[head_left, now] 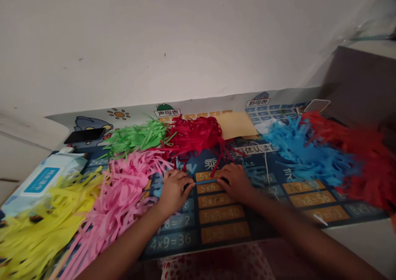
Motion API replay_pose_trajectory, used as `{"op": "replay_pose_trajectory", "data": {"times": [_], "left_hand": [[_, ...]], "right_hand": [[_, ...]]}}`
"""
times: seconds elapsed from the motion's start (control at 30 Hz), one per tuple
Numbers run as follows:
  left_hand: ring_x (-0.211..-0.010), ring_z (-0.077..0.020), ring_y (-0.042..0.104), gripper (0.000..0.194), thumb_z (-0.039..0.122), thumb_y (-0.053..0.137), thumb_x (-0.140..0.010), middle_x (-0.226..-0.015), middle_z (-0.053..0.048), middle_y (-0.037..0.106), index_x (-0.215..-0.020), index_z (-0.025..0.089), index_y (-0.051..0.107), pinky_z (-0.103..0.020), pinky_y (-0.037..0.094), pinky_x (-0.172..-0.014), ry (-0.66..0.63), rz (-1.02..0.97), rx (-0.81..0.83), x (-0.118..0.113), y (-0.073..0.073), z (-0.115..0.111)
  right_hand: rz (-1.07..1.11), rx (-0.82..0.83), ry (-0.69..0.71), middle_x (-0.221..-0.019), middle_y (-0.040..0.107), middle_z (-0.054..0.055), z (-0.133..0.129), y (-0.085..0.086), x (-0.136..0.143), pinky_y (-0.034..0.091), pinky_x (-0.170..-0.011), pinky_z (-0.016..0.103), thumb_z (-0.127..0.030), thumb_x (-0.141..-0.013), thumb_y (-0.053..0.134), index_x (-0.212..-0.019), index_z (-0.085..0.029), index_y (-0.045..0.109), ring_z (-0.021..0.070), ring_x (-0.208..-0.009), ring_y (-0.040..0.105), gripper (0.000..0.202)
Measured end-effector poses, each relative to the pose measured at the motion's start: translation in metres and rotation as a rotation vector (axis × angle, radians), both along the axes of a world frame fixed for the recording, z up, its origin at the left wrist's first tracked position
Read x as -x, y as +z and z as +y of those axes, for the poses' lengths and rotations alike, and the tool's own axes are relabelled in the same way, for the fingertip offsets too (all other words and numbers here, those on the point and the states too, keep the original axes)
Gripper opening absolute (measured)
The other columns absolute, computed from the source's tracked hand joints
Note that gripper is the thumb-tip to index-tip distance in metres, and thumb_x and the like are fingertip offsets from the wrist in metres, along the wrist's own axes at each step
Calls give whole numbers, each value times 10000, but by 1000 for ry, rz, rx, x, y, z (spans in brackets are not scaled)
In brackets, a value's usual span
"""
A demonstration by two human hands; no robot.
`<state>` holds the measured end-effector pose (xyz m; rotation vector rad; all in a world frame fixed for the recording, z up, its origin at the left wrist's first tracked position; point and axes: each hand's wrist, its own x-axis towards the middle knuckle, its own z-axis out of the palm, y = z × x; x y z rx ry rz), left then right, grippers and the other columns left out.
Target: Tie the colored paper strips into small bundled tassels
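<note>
A narrow blue paper strip (206, 182) is stretched level between my two hands over the middle of the printed mat. My left hand (175, 191) pinches its left end between thumb and fingers. At the other end, my right hand (235, 183) grips it with curled fingers. Blue fringe shows beyond both hands, blurred and partly hidden, so the strip looks like the rolled middle of a fringed paper bundle. Just behind the hands lies a crimson fringed paper bundle (196, 135). Pink fringed paper (123, 189) spreads close to my left hand and forearm.
Green (139, 135) and yellow fringed paper (52, 222) lie left, with a wipes pack (46, 181) and dark phone (84, 135). Blue (312, 148) and red fringed paper (365, 160) cover the right. Yellow sheets (236, 125) rest near the wall (185, 45).
</note>
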<state>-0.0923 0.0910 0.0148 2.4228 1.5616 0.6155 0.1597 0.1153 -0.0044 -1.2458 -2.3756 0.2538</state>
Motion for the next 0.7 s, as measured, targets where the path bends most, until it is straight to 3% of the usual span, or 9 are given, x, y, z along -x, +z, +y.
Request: {"op": "replay_pose_trajectory", "data": {"times": [0.17, 0.33, 0.47, 0.6, 0.7], "left_hand": [[-867, -225, 570, 81, 248, 603, -854, -808, -27, 674, -818, 216, 669, -445, 346, -873, 36, 96, 20, -7, 4, 4], [-979, -234, 555, 202, 173, 608, -871, -920, 25, 700, -957, 346, 668, -532, 243, -1008, -167, 222, -177, -10, 2, -5], [-969, -230, 571, 145, 174, 589, -874, -892, -3, 699, -951, 271, 664, -546, 217, -1043, -209, 259, -238, -17, 2, -8], [-863, -192, 586, 121, 191, 563, -895, -773, 13, 670, -862, 244, 667, -551, 234, -1040, -201, 242, -242, -25, 2, 3], [-794, -175, 588, 171, 153, 537, -900, -735, 14, 659, -803, 224, 658, -540, 262, -1035, -207, 243, -325, -25, 10, 6]], "right_hand": [[-113, 85, -44, -858, 651, 43, 7, 12, 9, 273, -748, 360, -239, -847, 616, -795, -200, 640, 212, -853, 508, 69], [-211, -140, 254, -885, 687, 40, 7, 22, 5, 262, -830, 421, -203, -922, 552, -874, -217, 656, 231, -958, 502, 115], [-340, -254, 414, -888, 679, 62, 8, 23, 8, 282, -824, 414, -145, -927, 522, -849, -182, 664, 230, -942, 492, 166], [-342, -298, 385, -823, 668, 54, 14, 21, 17, 291, -810, 395, -133, -932, 507, -832, -174, 661, 215, -904, 498, 188], [-303, -280, 271, -788, 670, 33, 8, 35, 18, 287, -800, 392, -172, -932, 530, -800, -184, 657, 202, -887, 517, 184]]}}
